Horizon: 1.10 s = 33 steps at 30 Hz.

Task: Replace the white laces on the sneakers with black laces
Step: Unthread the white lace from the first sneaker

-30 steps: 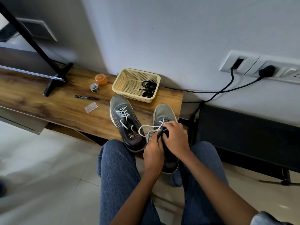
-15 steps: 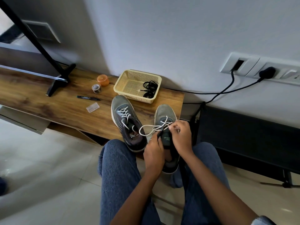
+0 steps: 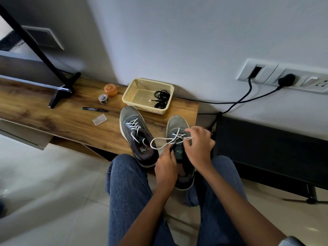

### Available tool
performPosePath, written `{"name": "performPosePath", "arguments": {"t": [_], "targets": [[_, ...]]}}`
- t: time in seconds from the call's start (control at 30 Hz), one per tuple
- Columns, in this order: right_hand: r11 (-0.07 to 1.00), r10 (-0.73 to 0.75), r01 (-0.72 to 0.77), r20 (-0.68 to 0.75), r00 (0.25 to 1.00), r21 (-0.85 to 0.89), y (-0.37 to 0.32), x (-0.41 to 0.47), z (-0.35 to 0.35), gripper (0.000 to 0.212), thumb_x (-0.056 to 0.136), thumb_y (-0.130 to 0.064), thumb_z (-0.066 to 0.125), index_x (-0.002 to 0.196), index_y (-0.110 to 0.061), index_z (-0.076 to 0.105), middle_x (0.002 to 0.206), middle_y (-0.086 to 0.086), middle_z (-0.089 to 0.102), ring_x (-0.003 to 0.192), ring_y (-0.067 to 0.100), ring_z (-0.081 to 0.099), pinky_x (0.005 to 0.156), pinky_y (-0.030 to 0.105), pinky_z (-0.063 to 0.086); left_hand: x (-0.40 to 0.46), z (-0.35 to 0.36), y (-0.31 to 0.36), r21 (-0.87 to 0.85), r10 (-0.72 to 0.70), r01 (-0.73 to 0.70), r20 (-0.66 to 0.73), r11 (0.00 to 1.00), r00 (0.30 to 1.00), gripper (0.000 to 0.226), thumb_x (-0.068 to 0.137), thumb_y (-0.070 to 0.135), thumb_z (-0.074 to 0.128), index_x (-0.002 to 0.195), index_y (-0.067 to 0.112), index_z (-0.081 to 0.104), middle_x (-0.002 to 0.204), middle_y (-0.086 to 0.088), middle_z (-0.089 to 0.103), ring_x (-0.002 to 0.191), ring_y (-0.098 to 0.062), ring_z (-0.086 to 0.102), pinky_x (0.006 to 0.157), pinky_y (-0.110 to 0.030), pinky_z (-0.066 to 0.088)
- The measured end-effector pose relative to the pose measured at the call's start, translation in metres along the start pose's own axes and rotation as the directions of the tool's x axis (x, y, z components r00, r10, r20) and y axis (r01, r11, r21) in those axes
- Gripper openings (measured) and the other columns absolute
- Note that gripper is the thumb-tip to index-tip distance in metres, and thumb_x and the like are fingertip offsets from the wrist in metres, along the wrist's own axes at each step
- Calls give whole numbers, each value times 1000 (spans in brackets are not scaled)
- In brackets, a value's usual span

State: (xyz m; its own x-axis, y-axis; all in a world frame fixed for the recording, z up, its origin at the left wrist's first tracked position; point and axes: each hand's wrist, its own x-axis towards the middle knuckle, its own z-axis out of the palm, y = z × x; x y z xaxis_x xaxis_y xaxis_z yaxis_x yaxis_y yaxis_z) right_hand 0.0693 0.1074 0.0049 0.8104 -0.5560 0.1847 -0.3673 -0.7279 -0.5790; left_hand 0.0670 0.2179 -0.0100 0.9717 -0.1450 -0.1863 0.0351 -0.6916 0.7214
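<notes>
Head view: two grey sneakers stand on a wooden shelf (image 3: 71,121), toes to the wall. The left sneaker (image 3: 136,135) keeps its white lace threaded. At the right sneaker (image 3: 177,125), the right hand (image 3: 198,148) pinches the white lace (image 3: 159,141) near the upper eyelets, a loose loop trailing left. The left hand (image 3: 166,167) grips the tongue edge. Black laces (image 3: 160,99) lie coiled in the beige basket (image 3: 136,89) just behind the sneakers
</notes>
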Motion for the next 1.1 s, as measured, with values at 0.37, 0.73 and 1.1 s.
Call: {"name": "performPosePath", "arguments": {"t": [0.37,0.73,1.1], "targets": [[985,-121,140,182,976,-98,5,-3,22,14,93,-19,55,87,-16,68,96,-1,58,95,20,51,80,32,27,-3,-4,4,10,20,-20,24,1000,1000,35,103,27,37,135,29,50,115,-3,66,102,-22,62,79,-34,44],[833,296,-346,179,938,432,8,-4,8,13,85,-6,64,74,-12,61,86,-2,60,77,9,55,67,10,39,-5,-4,7,73,53,-54,16,996,998,35,102,25,39,135,24,50,116,-5,66,103,-25,61,80,-37,44],[622,634,-628,169,755,468,37,24,-27,4,89,-16,61,86,-14,62,97,6,63,95,25,61,85,43,51,-3,-6,2,-32,-62,61,-38,998,997,33,101,24,42,131,21,54,110,-12,67,104,-30,61,79,-36,44]]}}
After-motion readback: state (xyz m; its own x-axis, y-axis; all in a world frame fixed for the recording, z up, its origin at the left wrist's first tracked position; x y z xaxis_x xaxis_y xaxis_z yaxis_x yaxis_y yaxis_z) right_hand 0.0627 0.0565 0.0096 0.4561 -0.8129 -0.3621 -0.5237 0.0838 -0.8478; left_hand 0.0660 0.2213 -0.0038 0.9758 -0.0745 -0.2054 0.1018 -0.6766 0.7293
